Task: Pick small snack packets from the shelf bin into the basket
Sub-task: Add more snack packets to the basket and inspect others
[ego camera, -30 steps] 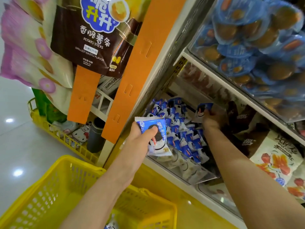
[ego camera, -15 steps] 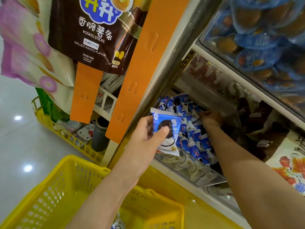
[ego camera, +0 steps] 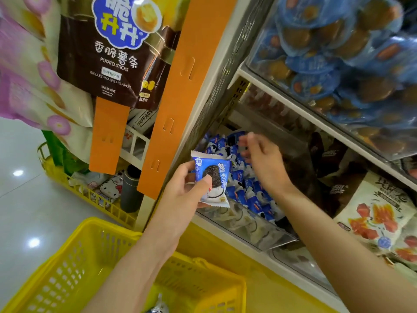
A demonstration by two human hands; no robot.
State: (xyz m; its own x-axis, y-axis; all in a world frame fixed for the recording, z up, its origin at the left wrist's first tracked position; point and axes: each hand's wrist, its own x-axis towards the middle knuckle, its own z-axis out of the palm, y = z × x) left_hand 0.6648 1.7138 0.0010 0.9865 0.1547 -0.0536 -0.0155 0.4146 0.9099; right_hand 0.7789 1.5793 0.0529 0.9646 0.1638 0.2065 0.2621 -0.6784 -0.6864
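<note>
My left hand (ego camera: 180, 197) grips a blue-and-white cookie packet (ego camera: 214, 177) just in front of the shelf bin, thumb across its face. The clear bin (ego camera: 252, 229) on the lower shelf is filled with several matching blue packets (ego camera: 252, 195). Over the back of that pile hovers my right hand (ego camera: 264, 161), motion-blurred, with fingers loosely spread and nothing visible in them. The yellow basket (ego camera: 106, 224) sits below my left forearm. One packet (ego camera: 158, 306) lies at its bottom edge.
A brown potato-stick bag (ego camera: 112, 55) and orange strips (ego camera: 180, 91) hang to the left of the shelf post. Blue-wrapped cakes (ego camera: 338, 59) fill the shelf above. Brown (ego camera: 327, 159) and white snack bags (ego camera: 379, 213) lie right of the bin. A second yellow basket (ego camera: 90, 195) stands on the floor.
My right hand has come up out of the packet pile with fingers spread. My left hand with its packet stays in about the same place by the bin front.
</note>
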